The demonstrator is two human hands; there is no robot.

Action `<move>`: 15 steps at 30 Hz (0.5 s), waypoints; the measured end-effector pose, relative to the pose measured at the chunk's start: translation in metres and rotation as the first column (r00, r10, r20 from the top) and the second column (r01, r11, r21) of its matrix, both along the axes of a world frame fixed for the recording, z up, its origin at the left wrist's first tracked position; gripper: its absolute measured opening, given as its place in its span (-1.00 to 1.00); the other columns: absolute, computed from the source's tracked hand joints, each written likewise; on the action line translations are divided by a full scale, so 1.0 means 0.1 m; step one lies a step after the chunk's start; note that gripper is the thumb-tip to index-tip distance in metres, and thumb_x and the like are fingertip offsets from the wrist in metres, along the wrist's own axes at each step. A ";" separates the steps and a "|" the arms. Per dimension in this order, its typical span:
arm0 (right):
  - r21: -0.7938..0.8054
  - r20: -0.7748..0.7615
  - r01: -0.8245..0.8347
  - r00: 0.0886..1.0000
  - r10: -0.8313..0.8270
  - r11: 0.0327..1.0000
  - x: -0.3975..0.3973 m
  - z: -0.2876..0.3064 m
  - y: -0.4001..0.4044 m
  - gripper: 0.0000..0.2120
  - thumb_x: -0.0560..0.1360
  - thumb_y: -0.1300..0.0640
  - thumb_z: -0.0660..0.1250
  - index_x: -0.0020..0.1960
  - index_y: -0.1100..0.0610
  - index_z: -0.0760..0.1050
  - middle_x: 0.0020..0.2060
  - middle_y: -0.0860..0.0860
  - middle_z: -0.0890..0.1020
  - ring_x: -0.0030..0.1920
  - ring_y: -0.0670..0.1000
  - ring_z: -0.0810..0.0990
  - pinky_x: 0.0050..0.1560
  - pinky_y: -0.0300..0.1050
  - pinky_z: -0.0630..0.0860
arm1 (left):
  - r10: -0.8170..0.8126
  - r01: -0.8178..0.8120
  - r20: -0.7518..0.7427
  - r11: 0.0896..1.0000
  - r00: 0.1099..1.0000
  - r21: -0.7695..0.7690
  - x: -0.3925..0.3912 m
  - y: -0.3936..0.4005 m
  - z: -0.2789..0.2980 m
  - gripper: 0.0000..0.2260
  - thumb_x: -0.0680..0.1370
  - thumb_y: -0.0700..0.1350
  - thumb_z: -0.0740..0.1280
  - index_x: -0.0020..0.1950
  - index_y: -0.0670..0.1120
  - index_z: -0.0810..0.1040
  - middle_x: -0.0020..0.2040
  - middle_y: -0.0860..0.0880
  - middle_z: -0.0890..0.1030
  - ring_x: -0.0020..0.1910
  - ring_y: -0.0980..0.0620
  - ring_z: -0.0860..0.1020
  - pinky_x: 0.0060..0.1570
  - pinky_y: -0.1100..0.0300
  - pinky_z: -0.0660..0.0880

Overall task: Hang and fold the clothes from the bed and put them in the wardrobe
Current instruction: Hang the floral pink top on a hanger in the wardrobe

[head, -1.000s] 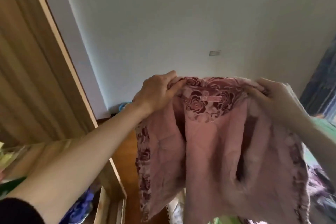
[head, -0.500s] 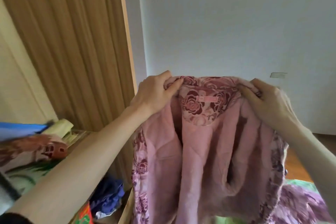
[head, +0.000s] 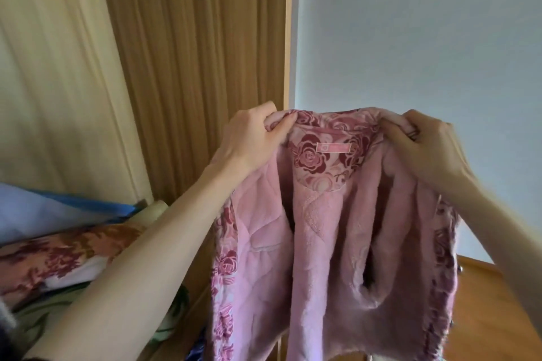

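Both shoulders of pink jacket (head: pixel 331 237) pinched: left hand (head: pixel 252 138) nearer wardrobe door (head: pixel 199 67), right hand (head: pixel 431 146) farther. Collar level between, body hanging straight down, just right of door.

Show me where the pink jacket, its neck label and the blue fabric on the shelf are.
pink jacket (head: pixel 328 258), head view, on the fleecy lining.
neck label (head: pixel 333 147), head view, on the label's middle.
blue fabric (head: pixel 44 214), head view, on its pale upper face, at left.
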State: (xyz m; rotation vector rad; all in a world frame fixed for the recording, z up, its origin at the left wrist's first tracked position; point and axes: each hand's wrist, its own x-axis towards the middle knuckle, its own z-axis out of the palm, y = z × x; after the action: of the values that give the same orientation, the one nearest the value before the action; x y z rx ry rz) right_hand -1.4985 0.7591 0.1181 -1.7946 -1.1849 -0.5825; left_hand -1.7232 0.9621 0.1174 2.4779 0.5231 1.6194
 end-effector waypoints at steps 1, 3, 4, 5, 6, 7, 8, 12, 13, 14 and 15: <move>0.024 -0.006 -0.020 1.000 0.020 1.000 -0.01 0.00 0.14 -0.54 0.60 -0.03 0.37 -0.31 0.17 0.25 -0.47 0.04 0.38 -0.38 0.16 0.34 -0.31 0.08 0.32 | 0.031 -0.031 0.018 0.999 0.999 -0.009 0.00 0.06 0.03 -0.49 0.64 0.13 0.39 -0.34 -0.01 0.19 -0.45 0.28 0.49 -0.39 0.13 0.55 -0.45 0.17 0.36; 0.055 -0.025 -0.071 0.997 0.073 0.996 -0.03 0.02 0.39 -0.54 0.59 0.01 0.37 -0.33 0.15 0.22 -0.48 0.02 0.35 -0.40 0.09 0.32 -0.32 0.07 0.30 | 0.088 -0.088 0.034 0.996 0.996 -0.007 -0.04 0.16 0.09 -0.48 0.63 0.11 0.40 -0.35 0.00 0.17 -0.41 0.43 0.49 -0.39 0.16 0.55 -0.45 0.25 0.31; 0.063 -0.038 -0.092 0.995 0.095 0.994 -0.03 0.01 0.50 -0.54 0.59 0.02 0.37 -0.33 0.15 0.22 -0.48 0.02 0.35 -0.40 0.09 0.31 -0.32 0.07 0.29 | 0.096 -0.096 0.034 0.995 0.995 -0.010 -0.05 0.22 0.10 -0.47 0.63 0.11 0.40 -0.36 0.00 0.16 -0.39 0.44 0.51 -0.37 0.16 0.58 -0.45 0.24 0.32; 0.068 -0.047 -0.111 0.992 0.115 0.991 -0.02 0.00 0.61 -0.54 0.59 0.02 0.37 -0.33 0.16 0.23 -0.48 0.02 0.36 -0.39 0.11 0.31 -0.33 0.06 0.29 | 0.102 -0.102 0.038 0.995 0.994 -0.019 -0.07 0.29 0.11 -0.47 0.63 0.12 0.40 -0.36 -0.01 0.17 -0.39 0.39 0.53 -0.32 0.13 0.63 -0.44 0.19 0.38; 0.073 -0.052 -0.132 0.989 0.136 0.989 0.00 -0.01 0.72 -0.55 0.59 0.01 0.37 -0.32 0.17 0.25 -0.48 0.03 0.36 -0.38 0.13 0.31 -0.33 0.04 0.30 | 0.117 -0.115 0.049 0.993 0.992 -0.030 -0.09 0.37 0.10 -0.47 0.62 0.15 0.40 -0.35 -0.03 0.18 -0.39 0.29 0.56 -0.28 0.09 0.65 -0.42 0.11 0.45; 0.076 -0.052 -0.155 0.986 0.160 0.985 0.02 -0.02 0.82 -0.54 0.59 0.00 0.37 -0.32 0.18 0.25 -0.48 0.04 0.36 -0.38 0.13 0.30 -0.34 0.01 0.31 | 0.144 -0.142 0.061 0.989 0.988 -0.042 -0.11 0.45 0.09 -0.46 0.62 0.17 0.39 -0.35 -0.05 0.19 -0.41 0.17 0.56 -0.28 0.03 0.65 -0.38 0.06 0.49; 0.080 -0.049 -0.182 0.981 0.186 0.980 0.04 -0.02 0.93 -0.54 0.60 -0.01 0.37 -0.32 0.18 0.25 -0.48 0.04 0.35 -0.38 0.12 0.28 -0.35 -0.02 0.32 | 0.181 -0.178 0.068 0.983 0.981 -0.048 -0.12 0.52 0.08 -0.46 0.61 0.19 0.39 -0.34 -0.07 0.20 -0.42 0.07 0.53 -0.30 0.00 0.63 -0.36 0.02 0.50; 0.069 -0.060 -0.302 0.950 0.306 0.951 0.11 0.00 1.38 -0.53 0.60 -0.02 0.37 -0.32 0.14 0.21 -0.48 0.02 0.32 -0.39 0.07 0.25 -0.36 -0.03 0.29 | 0.319 -0.318 0.072 0.948 0.945 -0.027 -0.18 0.72 0.07 -0.46 0.60 0.20 0.38 -0.34 -0.04 0.18 -0.48 0.04 0.38 -0.44 0.04 0.45 -0.42 0.10 0.31; 0.063 -0.061 -0.333 0.939 0.337 0.941 0.13 0.01 1.51 -0.53 0.60 -0.02 0.37 -0.32 0.13 0.21 -0.48 0.02 0.32 -0.38 0.08 0.25 -0.36 -0.02 0.29 | 0.335 -0.334 0.063 0.942 0.940 -0.016 -0.21 0.77 0.07 -0.46 0.60 0.20 0.38 -0.35 -0.02 0.17 -0.49 0.05 0.35 -0.45 0.04 0.43 -0.42 0.11 0.31; 0.057 -0.061 -0.366 0.928 0.369 0.929 0.15 0.02 1.64 -0.53 0.60 -0.03 0.37 -0.32 0.13 0.21 -0.48 0.02 0.32 -0.38 0.09 0.25 -0.36 0.00 0.29 | 0.347 -0.347 0.051 0.938 0.936 -0.009 -0.24 0.81 0.08 -0.47 0.60 0.20 0.38 -0.36 0.00 0.17 -0.49 0.05 0.32 -0.45 0.02 0.43 -0.43 0.10 0.33; 0.054 -0.058 -0.400 0.913 0.403 0.915 0.17 0.04 1.77 -0.52 0.60 -0.03 0.37 -0.33 0.12 0.20 -0.48 0.01 0.32 -0.37 0.11 0.26 -0.35 0.03 0.30 | 0.370 -0.369 0.043 0.929 0.928 -0.012 -0.28 0.85 0.11 -0.47 0.60 0.20 0.38 -0.36 0.02 0.16 -0.49 0.05 0.31 -0.45 -0.01 0.44 -0.43 0.10 0.33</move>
State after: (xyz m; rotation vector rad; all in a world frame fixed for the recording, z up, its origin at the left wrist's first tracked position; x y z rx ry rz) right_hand -1.4818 0.9362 0.1226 -1.4635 -1.4337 -0.2982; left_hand -1.7514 1.0475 0.1283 2.4418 1.0392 1.7885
